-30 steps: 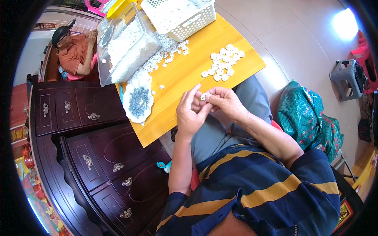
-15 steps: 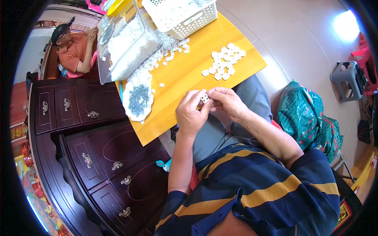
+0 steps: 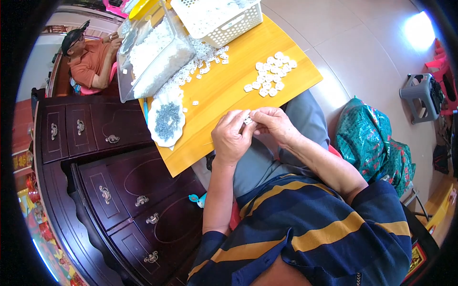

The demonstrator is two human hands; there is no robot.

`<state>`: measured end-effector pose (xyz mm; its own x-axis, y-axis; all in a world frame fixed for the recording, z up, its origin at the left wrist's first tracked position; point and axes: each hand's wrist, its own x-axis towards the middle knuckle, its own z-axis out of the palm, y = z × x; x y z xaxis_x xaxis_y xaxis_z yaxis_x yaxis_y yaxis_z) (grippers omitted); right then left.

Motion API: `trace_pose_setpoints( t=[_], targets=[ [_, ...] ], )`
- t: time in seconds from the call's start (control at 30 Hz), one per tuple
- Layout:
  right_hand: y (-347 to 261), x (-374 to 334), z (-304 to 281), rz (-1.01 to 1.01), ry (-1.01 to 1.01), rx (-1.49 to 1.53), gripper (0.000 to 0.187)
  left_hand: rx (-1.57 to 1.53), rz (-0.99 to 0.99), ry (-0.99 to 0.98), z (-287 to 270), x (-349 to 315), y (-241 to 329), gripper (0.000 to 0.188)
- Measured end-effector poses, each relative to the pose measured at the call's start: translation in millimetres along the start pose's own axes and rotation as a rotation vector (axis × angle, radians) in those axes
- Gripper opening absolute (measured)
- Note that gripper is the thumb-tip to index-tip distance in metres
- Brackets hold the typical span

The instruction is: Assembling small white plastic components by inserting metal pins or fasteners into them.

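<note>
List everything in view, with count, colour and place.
table: one, yellow, upper centre
dotted piece: one, white with dark dots, held centrally
rounded pieces: about twenty, white, table's right
clear bin: one, transparent, table's far left
loose bits: many, white, beside bin
basket: one, white, table's far edge
dish: one, white, table's left edge
slim pieces: many, grey, in dish
cabinet: one, dark brown, left
other person: one, orange shirt, upper left
bundle: one or more, green, right
stool: one, grey, right
pink seats: number unclear, right rim
striped shirt: one, navy, mustard, bottom
left grip: one, bare, on dotted piece
right grip: one, bare, on dotted piece
</note>
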<state>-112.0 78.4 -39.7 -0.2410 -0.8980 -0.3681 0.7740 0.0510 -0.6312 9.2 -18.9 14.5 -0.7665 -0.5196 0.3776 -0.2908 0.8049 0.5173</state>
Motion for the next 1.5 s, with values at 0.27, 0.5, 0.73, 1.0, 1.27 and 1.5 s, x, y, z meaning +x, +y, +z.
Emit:
trace_pose_setpoints(
  t=[0.27, 0.5, 0.73, 1.0, 1.27, 1.5],
  targets=[
    [-4.7, -5.7, 10.6, -0.036, 0.055, 0.03, 0.021, 0.018, 0.062, 0.015, 1.8, 2.9, -0.5, 0.023],
    [-1.6, -5.5, 8.5, -0.077, 0.057, -0.01, 0.02, 0.027, 0.111, 0.038, 5.0, 3.3, -2.9, 0.022],
    [-0.2, -5.3, 6.4, -0.108, 0.042, -0.058, 0.021, -0.016, 0.136, 0.064, 7.4, 1.4, -6.3, 0.025],
    [-1.9, -3.6, 12.6, -0.217, 0.109, -0.118, 0.023, -0.166, -0.142, -0.001, 5.0, 5.9, 9.2, 0.027],
    [-8.9, -3.0, 8.4, -0.269, 0.17, -0.238, 0.024, -0.159, -0.209, 0.034, 3.3, 1.4, -15.4, 0.021],
    [-21.7, -1.6, -3.6, -0.311, 0.171, -0.214, 0.028, 0.006, -0.217, -0.054, 13.8, 13.8, -24.8, 0.021]
  ],
)
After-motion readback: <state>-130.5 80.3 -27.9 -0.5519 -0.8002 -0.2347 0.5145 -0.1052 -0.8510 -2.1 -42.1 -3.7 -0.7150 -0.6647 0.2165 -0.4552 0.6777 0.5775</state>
